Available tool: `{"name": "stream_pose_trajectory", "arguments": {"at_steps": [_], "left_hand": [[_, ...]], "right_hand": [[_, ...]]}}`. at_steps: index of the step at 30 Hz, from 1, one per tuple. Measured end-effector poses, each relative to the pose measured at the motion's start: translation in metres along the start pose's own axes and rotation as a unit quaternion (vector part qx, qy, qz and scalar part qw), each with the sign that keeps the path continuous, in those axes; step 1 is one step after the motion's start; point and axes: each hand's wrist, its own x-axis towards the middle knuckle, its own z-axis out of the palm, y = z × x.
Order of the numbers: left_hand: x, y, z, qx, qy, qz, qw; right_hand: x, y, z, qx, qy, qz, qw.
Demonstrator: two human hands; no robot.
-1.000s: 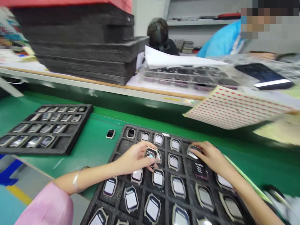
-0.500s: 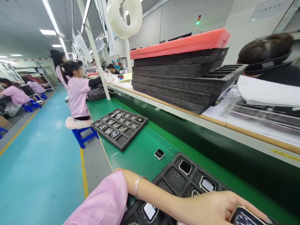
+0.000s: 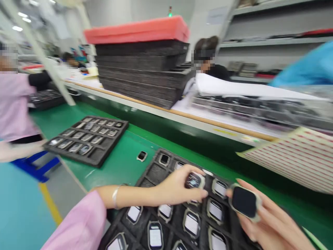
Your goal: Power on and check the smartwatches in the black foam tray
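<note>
My left hand (image 3: 173, 189), with a silver bangle on the wrist, is closed round a smartwatch (image 3: 193, 180) without a strap, its face lit. It hovers over a black foam tray (image 3: 153, 173) whose compartments hold several more watches, many with white screens lit. To the right, my right hand (image 3: 273, 217) grips another smartwatch (image 3: 244, 201) by its edges, dark screen up, above the tray's right side. A single dark-screened watch (image 3: 142, 156) lies on the green table just beyond the tray's far left corner.
A second foam tray (image 3: 100, 156) of watches lies at the left. Behind runs a raised shelf (image 3: 145, 106) bearing stacked black foam trays (image 3: 135, 74) under a red foam sheet (image 3: 137, 30). A striped sheet (image 3: 293, 159) hangs at the right. Co-workers sit left and behind the shelf.
My view has swung right. My right hand has come into view with a dark-screened watch. My left hand, still holding a watch, now shows further left in the picture, over the tray.
</note>
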Motion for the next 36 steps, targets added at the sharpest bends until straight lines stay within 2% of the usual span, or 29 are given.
{"name": "stream_pose_trajectory", "arguments": {"at_steps": [2, 4, 8, 13, 24, 28, 36], "left_hand": [[-0.004, 0.002, 0.001, 0.039, -0.001, 0.003, 0.999], [-0.005, 0.002, 0.003, 0.061, -0.007, 0.008, 0.998], [-0.008, 0.001, 0.006, 0.1, -0.025, -0.003, 0.995], [-0.01, 0.004, 0.008, 0.146, -0.065, -0.011, 0.987], [-0.014, 0.01, 0.007, 0.14, -0.085, -0.001, 0.987], [-0.015, 0.012, 0.007, 0.119, -0.086, -0.007, 0.989], [-0.021, 0.018, 0.006, 0.11, -0.095, -0.004, 0.989]], "right_hand": [[-0.013, -0.011, 0.007, 0.169, 0.025, 0.078, 0.982], [-0.015, -0.018, 0.016, 0.278, 0.017, 0.098, 0.955], [-0.01, -0.019, 0.025, 0.362, -0.002, 0.088, 0.928], [-0.015, -0.015, 0.023, 0.363, -0.023, 0.078, 0.928], [-0.015, -0.014, 0.02, 0.339, -0.057, 0.101, 0.934], [-0.015, -0.015, 0.019, 0.343, -0.041, 0.09, 0.934], [-0.02, -0.019, 0.021, 0.332, -0.049, 0.089, 0.938]]}}
